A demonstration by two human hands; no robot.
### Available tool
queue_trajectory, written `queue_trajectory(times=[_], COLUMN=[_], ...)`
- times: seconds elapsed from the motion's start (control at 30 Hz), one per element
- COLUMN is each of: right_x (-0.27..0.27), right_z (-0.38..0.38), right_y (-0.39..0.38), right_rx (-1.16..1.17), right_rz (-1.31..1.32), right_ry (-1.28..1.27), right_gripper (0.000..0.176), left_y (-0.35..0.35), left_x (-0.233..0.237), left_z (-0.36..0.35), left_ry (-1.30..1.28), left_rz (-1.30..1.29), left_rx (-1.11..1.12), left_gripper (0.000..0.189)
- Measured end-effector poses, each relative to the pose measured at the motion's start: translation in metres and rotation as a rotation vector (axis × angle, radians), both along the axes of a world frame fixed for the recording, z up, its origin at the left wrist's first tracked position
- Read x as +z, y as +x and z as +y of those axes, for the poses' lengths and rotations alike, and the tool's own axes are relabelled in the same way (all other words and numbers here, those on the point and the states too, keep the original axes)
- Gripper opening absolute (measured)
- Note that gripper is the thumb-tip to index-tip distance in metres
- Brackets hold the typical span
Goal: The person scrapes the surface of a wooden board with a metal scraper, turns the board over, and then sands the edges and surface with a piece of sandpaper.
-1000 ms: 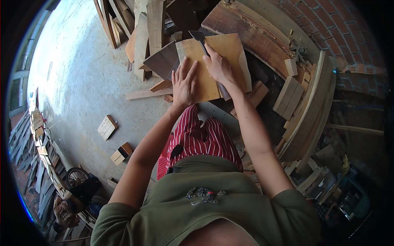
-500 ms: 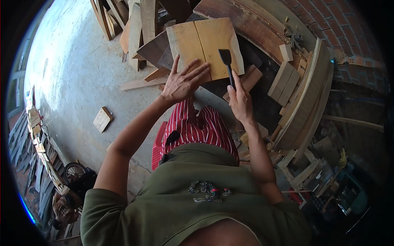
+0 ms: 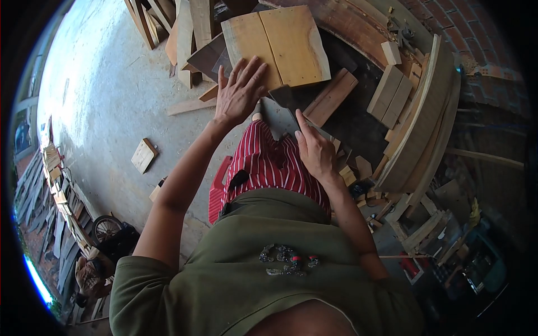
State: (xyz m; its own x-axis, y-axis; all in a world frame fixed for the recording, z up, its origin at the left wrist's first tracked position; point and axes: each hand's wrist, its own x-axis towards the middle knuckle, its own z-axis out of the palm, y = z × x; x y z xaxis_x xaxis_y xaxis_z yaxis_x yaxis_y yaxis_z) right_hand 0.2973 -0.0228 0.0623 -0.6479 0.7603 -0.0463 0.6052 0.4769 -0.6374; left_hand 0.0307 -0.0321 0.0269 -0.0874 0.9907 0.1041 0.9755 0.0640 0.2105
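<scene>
Looking straight down past a green shirt [image 3: 269,263] and red-striped trousers [image 3: 269,162] at a pretty messy woodworking spot. Got the left hand [image 3: 240,94] wide open, fingers spread, palm pressed flat on the near left corner of a yellowish wooden panel [image 3: 291,42] made of two boards joined side by side, with a dark board [image 3: 204,56] poking out from under its left side.

Gripping a chisel [image 3: 283,96] in the right hand [image 3: 315,152], closed round the handle with the forefinger stretched along it toward the blade. Can't see much of the handle, mostly buried under the hand. Pointing the dark blade up at the near edge of the panel, just to the right of the left hand. Honestly can't tell whether touching the wood or a hair off it.

Off to the right of the blade, got a short wooden block [image 3: 330,98] lying at an angle, then two flat blocks [image 3: 392,92] side by side and a small offcut [image 3: 390,53] above them. Beyond those, seeing long curved timbers [image 3: 426,112] stacked in front of a brick wall [image 3: 476,33].

Over on the left, just bare concrete floor [image 3: 101,84], with a small square board [image 3: 144,155] lying well apart from everything and planks [image 3: 190,22] leaning near the top. Also spotting a red stool [image 3: 218,193] under the trousers and a bike wheel [image 3: 106,227] way down in the lower left.
</scene>
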Motion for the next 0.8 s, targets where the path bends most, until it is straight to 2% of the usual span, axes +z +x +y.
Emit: queue_trajectory(times=[0.1,0.17,0.47,0.8], right_x=[0.005,0.007,0.007,-0.003], right_z=[-0.001,-0.001,-0.004,0.000], right_y=[-0.002,-0.002,-0.005,-0.024], right_rx=[0.012,0.015,0.058,0.006], right_rz=[-0.054,-0.072,-0.171,-0.093], right_ry=[-0.008,0.010,0.070,0.063], right_gripper=[0.053,0.054,0.057,0.057], left_y=[0.007,0.008,0.005,0.007], left_x=[-0.004,-0.011,-0.007,-0.012], left_z=[-0.007,-0.007,-0.008,-0.008], left_ry=[-0.010,0.020,-0.020,0.013], left_rz=[-0.026,-0.034,-0.085,-0.131], left_rx=[0.081,0.095,0.075,0.086], left_gripper=[0.064,0.071,0.096,0.098])
